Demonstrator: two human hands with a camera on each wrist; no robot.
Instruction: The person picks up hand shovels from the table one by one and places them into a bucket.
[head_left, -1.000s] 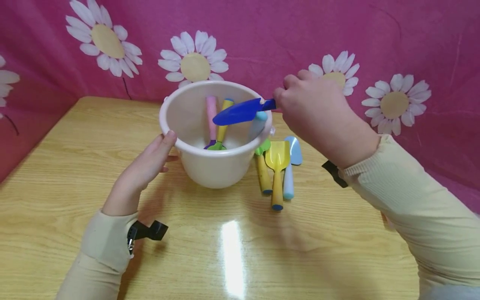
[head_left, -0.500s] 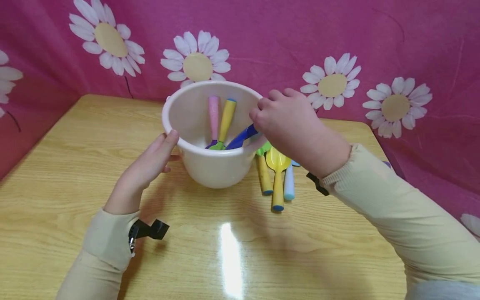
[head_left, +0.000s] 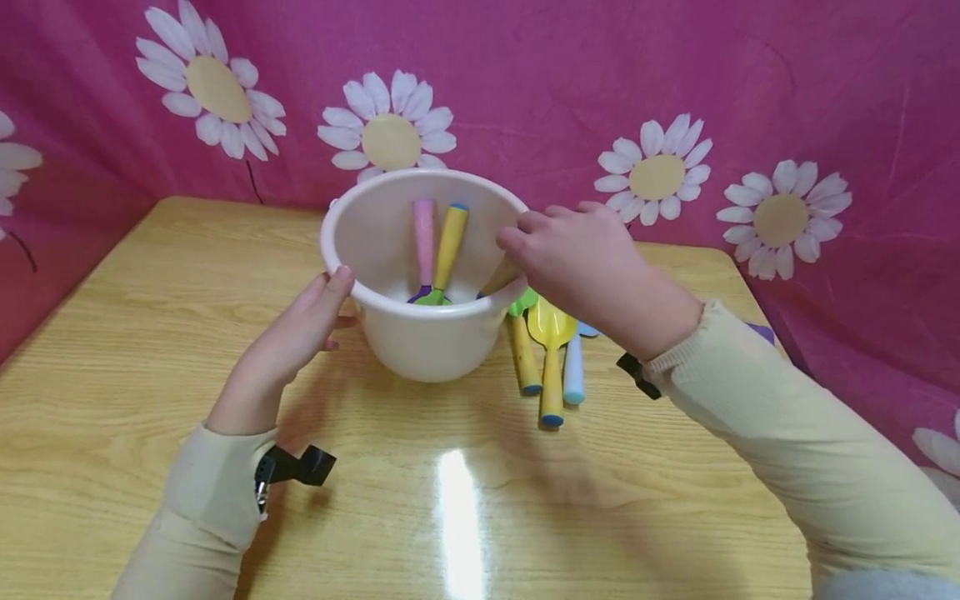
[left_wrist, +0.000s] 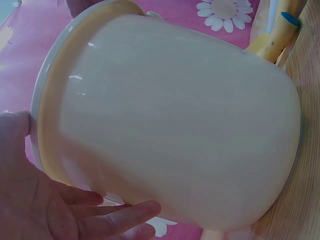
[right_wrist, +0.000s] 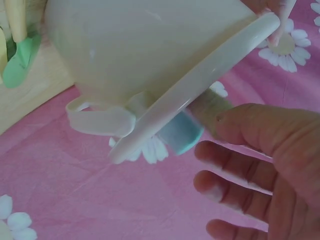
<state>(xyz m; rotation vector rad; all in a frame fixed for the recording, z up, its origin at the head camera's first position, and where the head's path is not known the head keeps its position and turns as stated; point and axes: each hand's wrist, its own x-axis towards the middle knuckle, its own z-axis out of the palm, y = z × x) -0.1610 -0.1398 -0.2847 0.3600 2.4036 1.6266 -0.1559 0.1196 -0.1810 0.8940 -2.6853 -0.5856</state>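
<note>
A white bucket (head_left: 427, 342) stands upright on the table. My left hand (head_left: 296, 342) rests its thumb at the rim, with its fingers extended beside the outer wall. My right hand (head_left: 581, 262) is at the opposite rim, beside the tan handle (head_left: 501, 277) of the blue trowel, which leans inside. In the right wrist view the thumb lies against that handle (right_wrist: 210, 110), while the other fingers are spread loose. A light-blue handle (right_wrist: 182, 132) also leans there. Deeper inside stand a pink-handled tool (head_left: 424, 237) and a yellow-handled tool (head_left: 452, 242).
Right of the bucket lie a yellow scoop (head_left: 551, 333), a green tool with a yellow handle (head_left: 527, 358) and a light-blue tool (head_left: 573, 371). A purple item (head_left: 761, 332) shows behind the right sleeve. A pink flowered cloth (head_left: 525, 92) hangs behind the wooden table (head_left: 375, 500).
My right hand has lowered the blue trowel blade-first into the bucket, leaving its handle leaning at the right wall, and the fingers have loosened. The left hand has stayed at the rim.
</note>
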